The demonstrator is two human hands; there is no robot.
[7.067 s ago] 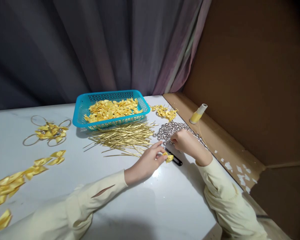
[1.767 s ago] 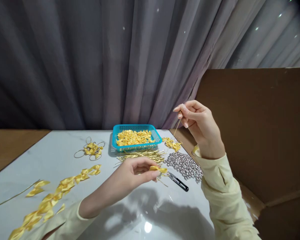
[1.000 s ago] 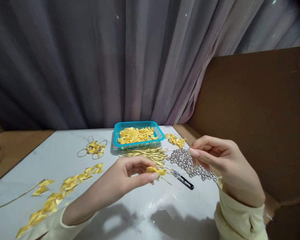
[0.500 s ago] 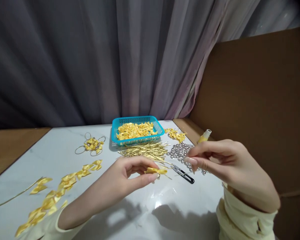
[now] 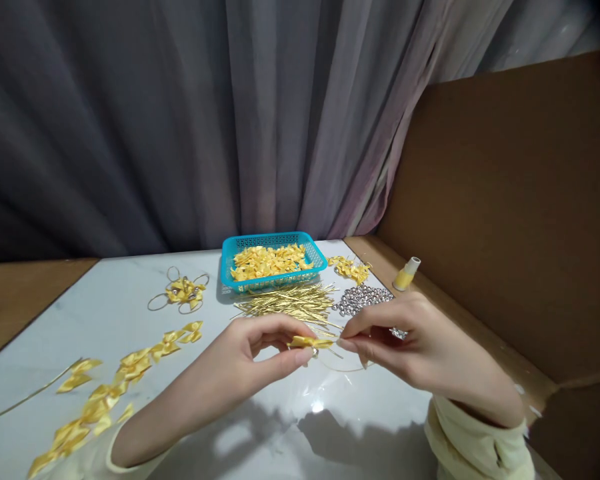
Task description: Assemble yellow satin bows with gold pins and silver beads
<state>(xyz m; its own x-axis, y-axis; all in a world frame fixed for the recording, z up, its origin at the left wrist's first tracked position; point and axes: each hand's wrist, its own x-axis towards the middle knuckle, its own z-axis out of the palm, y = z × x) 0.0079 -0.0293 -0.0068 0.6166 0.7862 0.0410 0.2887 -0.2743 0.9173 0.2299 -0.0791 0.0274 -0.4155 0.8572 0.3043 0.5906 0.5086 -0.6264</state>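
Note:
My left hand [image 5: 260, 350] pinches a yellow ribbon bow [image 5: 310, 343] between thumb and fingers. Just under the bow, by the thumb tip, shows a small silver bead [image 5: 315, 353]. My right hand [image 5: 395, 340] is closed in a pinch close to the bow's right end. From below the bow a thin pale thread [image 5: 347, 371] curves toward the right fingers. Its end is hidden in them. Behind the hands lies a pile of gold twist ties [image 5: 293, 303]. Loose silver beads [image 5: 363, 298] are heaped beyond my right hand, which covers some of them.
Yellow bows fill a blue basket [image 5: 275, 283] at the back. More bows [image 5: 135, 363] trail along the left, near a bow cluster with wire loops [image 5: 186, 292]. A small yellow bow pile [image 5: 353, 269] and a thread spool [image 5: 407, 273] stand right. A brown board [image 5: 505, 200] rises there.
My right hand has come down and left, close to the bow. The thread now hangs in a slack curve. The black-handled snips have gone out of sight behind the hand. My left hand stays nearly still.

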